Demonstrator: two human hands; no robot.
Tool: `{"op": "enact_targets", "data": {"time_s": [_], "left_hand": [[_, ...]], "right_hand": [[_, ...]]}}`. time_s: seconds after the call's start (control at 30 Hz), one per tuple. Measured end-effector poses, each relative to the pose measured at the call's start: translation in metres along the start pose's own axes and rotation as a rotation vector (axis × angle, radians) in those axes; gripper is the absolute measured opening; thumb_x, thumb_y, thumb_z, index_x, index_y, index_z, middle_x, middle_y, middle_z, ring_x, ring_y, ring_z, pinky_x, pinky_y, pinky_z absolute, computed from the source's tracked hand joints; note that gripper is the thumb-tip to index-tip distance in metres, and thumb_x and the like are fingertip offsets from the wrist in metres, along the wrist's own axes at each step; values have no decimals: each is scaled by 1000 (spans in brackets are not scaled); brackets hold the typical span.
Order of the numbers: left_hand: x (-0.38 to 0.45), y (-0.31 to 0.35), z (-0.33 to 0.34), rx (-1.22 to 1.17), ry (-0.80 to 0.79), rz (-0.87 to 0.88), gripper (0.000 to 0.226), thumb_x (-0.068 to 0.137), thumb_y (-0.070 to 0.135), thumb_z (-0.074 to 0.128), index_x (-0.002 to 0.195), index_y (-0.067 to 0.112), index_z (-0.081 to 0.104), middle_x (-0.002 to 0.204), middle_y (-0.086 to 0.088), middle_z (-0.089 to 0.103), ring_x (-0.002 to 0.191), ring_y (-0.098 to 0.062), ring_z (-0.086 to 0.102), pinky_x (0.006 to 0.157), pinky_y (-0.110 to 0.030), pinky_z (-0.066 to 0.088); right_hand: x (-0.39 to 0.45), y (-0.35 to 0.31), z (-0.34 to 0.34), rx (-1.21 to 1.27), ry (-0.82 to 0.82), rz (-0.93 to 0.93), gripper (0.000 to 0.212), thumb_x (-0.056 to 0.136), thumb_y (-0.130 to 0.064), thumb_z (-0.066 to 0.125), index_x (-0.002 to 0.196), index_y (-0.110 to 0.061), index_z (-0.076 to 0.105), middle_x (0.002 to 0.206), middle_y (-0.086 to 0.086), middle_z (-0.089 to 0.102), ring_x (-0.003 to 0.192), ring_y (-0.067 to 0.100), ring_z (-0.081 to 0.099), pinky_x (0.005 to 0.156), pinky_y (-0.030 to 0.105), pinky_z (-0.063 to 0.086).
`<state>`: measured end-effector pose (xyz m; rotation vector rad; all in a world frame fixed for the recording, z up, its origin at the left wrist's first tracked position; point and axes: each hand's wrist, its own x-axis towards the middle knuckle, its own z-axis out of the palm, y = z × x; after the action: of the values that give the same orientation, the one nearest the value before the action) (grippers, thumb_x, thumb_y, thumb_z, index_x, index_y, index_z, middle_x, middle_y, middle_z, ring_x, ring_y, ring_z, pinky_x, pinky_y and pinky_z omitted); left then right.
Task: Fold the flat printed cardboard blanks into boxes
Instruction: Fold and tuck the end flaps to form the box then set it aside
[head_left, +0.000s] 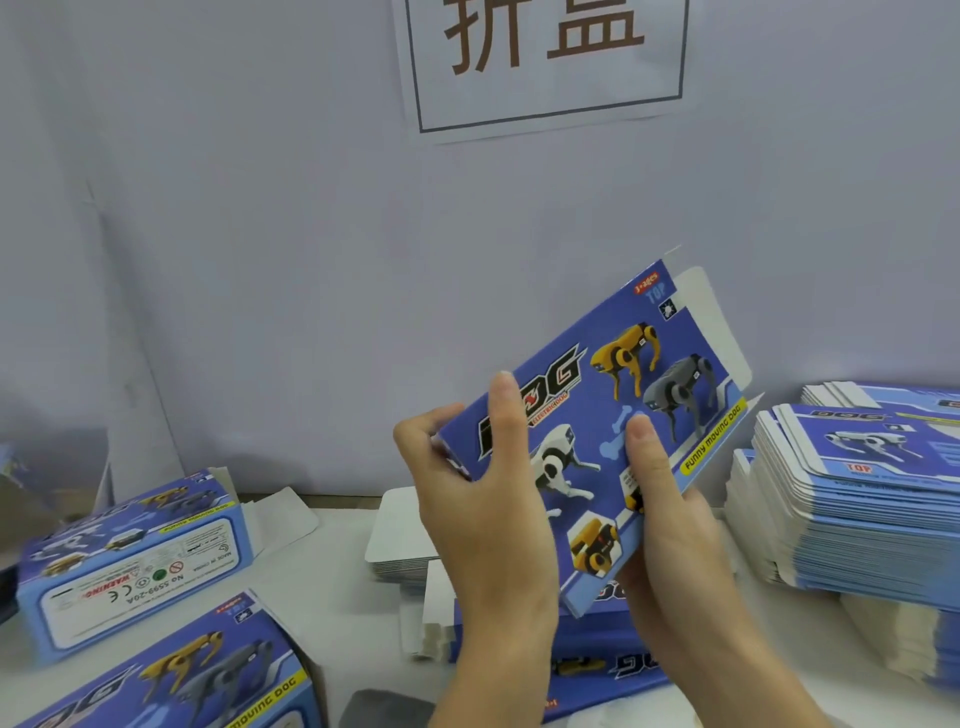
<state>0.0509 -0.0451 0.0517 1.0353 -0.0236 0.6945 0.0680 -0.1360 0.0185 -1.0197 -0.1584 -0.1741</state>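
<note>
Blue printed cardboard blank (587, 447) sits clamped in our left hand (467, 499) and right hand (670, 509) fingers mid-frame; two folded blue boxes (130, 551) lower left, tall stack of flat blanks (852, 499) right remains.

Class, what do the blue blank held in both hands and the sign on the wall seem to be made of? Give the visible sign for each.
Held blank: thin printed card, probably lightly glossy; its flaps show a plain white back and it stays stiff in the grip. Wall sign: likely matte white paper, lying flat against the wall with large dark printed characters.
</note>
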Motion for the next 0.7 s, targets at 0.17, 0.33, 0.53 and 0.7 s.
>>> {"op": "enact_targets", "data": {"time_s": [0.17, 0.33, 0.53, 0.7], "left_hand": [[7, 5, -4, -14, 72, -85, 77, 52, 71, 66, 112, 25, 54, 93, 1, 75, 85, -16, 76, 53, -25, 58], [8, 3, -5, -2, 91, -34, 70, 50, 69, 69, 101, 24, 57, 88, 2, 74, 83, -18, 76, 50, -25, 57], [9, 2, -10, -53, 29, -45, 43, 57, 62, 70, 85, 30, 59, 88, -1, 76, 85, -22, 76, 52, -29, 58], [0, 6, -2, -37, -11, 98, 26, 70, 50, 68, 87, 37, 53, 90, 9, 72, 87, -15, 76, 52, -24, 58]], "right_hand": [[1, 2, -1, -32, 1, 35, 78, 65, -58, 71, 129, -16, 59, 107, 6, 77, 89, 26, 76, 60, 34, 59], [2, 5, -5, 33, -18, 66, 75, 68, -54, 72, 132, -17, 59, 113, 7, 75, 98, 29, 74, 77, 42, 60], [0, 3, -6, 120, -42, 104, 72, 67, -43, 73, 132, -15, 60, 114, 10, 75, 103, 34, 72, 97, 57, 51], [-2, -1, -5, 220, -94, 138, 52, 77, -40, 68, 125, -18, 70, 119, 12, 73, 110, 36, 69, 100, 59, 48]]}}
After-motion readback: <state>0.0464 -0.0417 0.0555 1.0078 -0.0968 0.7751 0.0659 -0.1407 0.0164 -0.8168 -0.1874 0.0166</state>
